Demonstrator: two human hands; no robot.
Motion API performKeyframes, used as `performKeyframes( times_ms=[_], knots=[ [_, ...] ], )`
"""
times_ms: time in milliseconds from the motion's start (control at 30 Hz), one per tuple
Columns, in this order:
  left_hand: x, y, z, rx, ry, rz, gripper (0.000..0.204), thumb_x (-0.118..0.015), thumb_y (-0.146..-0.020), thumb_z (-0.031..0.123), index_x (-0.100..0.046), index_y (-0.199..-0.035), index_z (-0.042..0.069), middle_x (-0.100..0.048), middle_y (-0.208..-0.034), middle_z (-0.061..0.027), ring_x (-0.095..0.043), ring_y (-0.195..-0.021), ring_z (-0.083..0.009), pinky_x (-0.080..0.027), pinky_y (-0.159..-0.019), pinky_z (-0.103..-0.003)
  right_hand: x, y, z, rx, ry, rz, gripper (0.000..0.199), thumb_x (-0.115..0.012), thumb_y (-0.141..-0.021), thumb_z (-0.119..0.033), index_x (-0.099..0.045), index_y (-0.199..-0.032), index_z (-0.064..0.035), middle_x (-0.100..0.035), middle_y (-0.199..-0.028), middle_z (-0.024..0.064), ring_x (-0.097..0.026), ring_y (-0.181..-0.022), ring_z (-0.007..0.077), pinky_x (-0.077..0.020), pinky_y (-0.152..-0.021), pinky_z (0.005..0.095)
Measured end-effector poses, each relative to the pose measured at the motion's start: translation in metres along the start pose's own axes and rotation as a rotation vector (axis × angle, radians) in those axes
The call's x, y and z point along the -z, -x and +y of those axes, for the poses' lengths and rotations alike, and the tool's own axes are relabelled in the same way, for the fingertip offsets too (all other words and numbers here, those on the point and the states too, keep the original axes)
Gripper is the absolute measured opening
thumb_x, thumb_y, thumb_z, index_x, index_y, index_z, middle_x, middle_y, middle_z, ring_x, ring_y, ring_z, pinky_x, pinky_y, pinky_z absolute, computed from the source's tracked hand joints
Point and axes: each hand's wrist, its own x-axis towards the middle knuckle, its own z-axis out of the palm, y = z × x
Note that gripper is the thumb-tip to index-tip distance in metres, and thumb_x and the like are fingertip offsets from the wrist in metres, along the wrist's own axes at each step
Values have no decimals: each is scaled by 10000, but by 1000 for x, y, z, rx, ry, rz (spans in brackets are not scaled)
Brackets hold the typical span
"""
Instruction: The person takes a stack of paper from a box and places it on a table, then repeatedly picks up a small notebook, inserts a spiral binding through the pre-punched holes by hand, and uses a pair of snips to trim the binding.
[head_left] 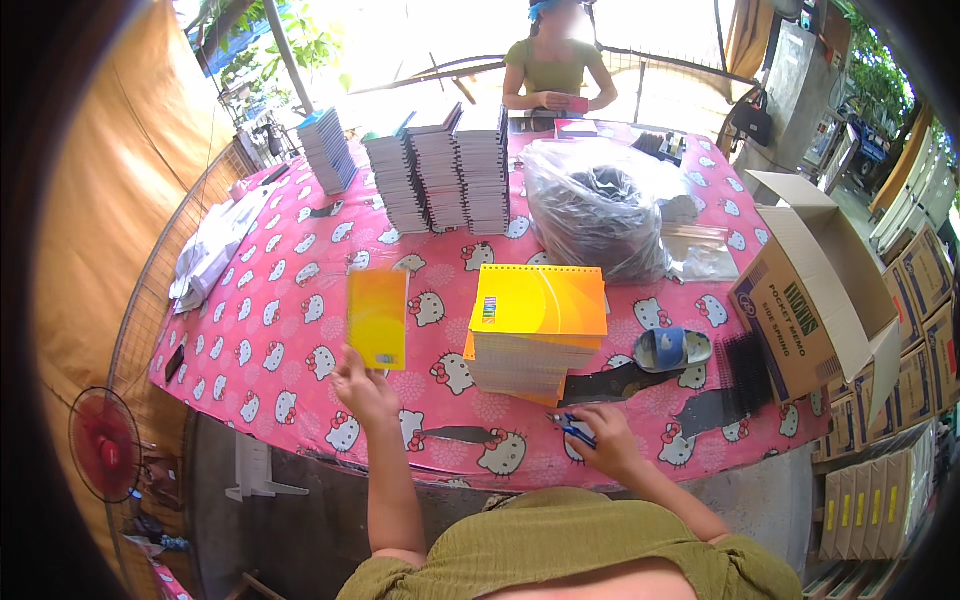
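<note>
The left hand (362,388) is raised over the near part of the table, its fingers pinching the lower edge of a thin yellow-orange notebook (377,317) that stands almost upright, tilted slightly, clear of the cloth. The right hand (606,440) rests at the near edge of the table, closed around a small blue-handled tool (572,427) whose tip points left; what kind of tool it is cannot be made out. Just beyond the right hand sits a stack of yellow spiral notebooks (537,332), its top cover orange and yellow, on the pink cartoon-cat tablecloth (270,330). To the right of the stack lie a blue sandal (672,349) and black binding combs (745,372). A clear plastic bag of dark items (598,205) sits behind the stack, and tall piles of bound notebooks (440,170) line the far side. An open cardboard box (815,290) stands at the table's right end. Another person in a green top (556,68) stands at the far end.
</note>
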Motion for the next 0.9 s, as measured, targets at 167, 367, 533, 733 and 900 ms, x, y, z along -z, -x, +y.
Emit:
performKeyframes(
  times_ms=[167, 367, 533, 733, 900],
  knots=[
    [138, -32, -67, 33, -1055, 143, 432, -715, -811, 180, -425, -1057, -25, -523, -1067, -206, -559, -994, -293, -478, -849, -414, 26, -3, 32, 65, 170, 104, 402, -746, -663, -223, -622, -995, -32, -603, -1064, 155, -545, -1053, 333, -418, -929, 416],
    [-46, -11, 1, -319, -1120, -540, 370, -673, -829, 173, -551, -1141, 18, -479, -1268, -154, -478, -1167, -278, -412, -946, -376, 152, 8, 217, -749, 643, 464, 237, -699, -742, -154, -620, -912, -8, -592, -922, 173, -562, -889, 372, -448, -822, 448],
    [-195, 25, 27, -110, -800, -1241, 229, -606, -877, 115, -633, -1085, 23, -600, -1089, -102, -595, -960, -184, -473, -814, -304, 149, 0, 256, -1026, 594, 125, 316, -746, -723, -269, -632, -907, -38, -640, -972, 214, -611, -950, 391, -488, -797, 482],
    [-252, 41, 12, -9, -1404, -1780, 274, -691, -805, 202, -671, -965, -21, -649, -748, -39, -569, -693, -77, -471, -624, -268, 152, -13, 253, -990, 573, 276, 159, -569, -830, -142, -604, -929, -22, -601, -1011, 243, -596, -968, 390, -485, -836, 465],
    [-258, 49, 10, -29, -1356, -1720, 215, -674, -773, 128, -668, -924, -25, -639, -727, -47, -571, -676, -91, -470, -632, -264, 180, -10, 236, -992, 603, 271, 287, -596, -850, -323, -664, -942, -60, -606, -1035, 213, -595, -977, 378, -476, -841, 483]
  ],
)
